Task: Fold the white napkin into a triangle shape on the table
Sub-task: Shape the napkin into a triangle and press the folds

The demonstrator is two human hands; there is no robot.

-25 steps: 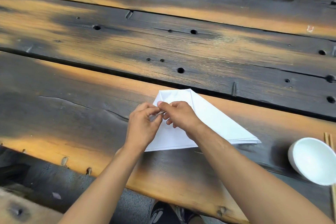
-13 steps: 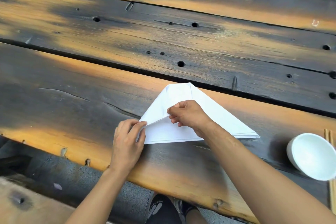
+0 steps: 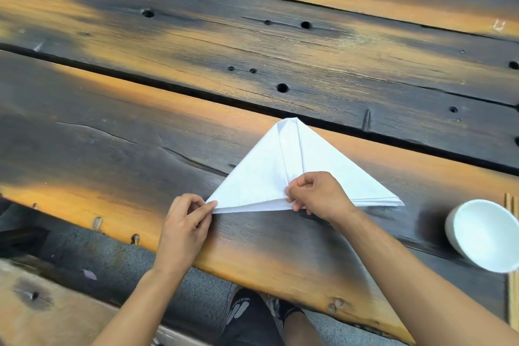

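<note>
The bench (image 3: 252,45) consists of wide, weathered wooden planks, dark-stained with worn orange patches, separated by narrow gaps and marked with round holes and cracks. Below its near edge lies a grey speckled floor (image 3: 118,264), with a second wooden plank (image 3: 42,306) at the lower left. Lighting is diffuse and even, producing soft shadows only.

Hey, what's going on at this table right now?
A person is folding a white cloth napkin on a dark, weathered wooden plank table. It already lies flat as a triangle. The left hand pinches its left corner, and the right hand pinches the layers along the near edge. A white round bowl sits to the right.
</note>
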